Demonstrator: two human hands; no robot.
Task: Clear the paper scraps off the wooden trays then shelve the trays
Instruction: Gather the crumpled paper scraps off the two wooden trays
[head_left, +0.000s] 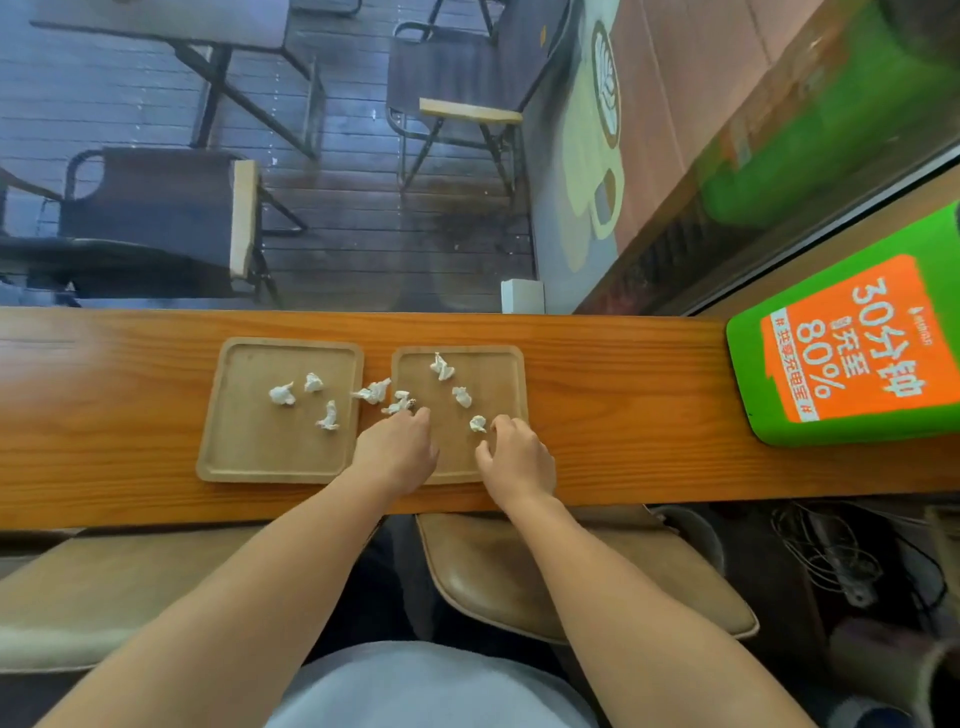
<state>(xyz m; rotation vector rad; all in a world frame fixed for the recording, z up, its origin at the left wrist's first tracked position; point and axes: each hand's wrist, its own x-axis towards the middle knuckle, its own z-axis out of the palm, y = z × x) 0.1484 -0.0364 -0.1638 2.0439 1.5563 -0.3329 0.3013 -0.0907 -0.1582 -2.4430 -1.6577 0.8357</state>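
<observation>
Long wooden surface runs along a window, chairs on dark decking outside; a green charging-ad box sits well off to the right of the hands. Two wooden trays lie side by side: left tray beyond and left of the left hand, right tray under both hands. Paper scraps, small white crumpled bits: three on the left tray, one across the gap between the trays, four on the right tray. Judged feather-light, soft, crushable, easy to scatter; best pinched with fingertips or swept together into a palm. Trays look stiff, light, shallow-rimmed; take by opposite edges once clear. Left hand reaches forward, fingers loosely curled, tips touching the scrap at the right tray's left rim; whether it is gripped, cannot tell. Right hand has thumb and forefinger spread apart, just beside the nearest scrap, not closed on it. No shelf in view.
</observation>
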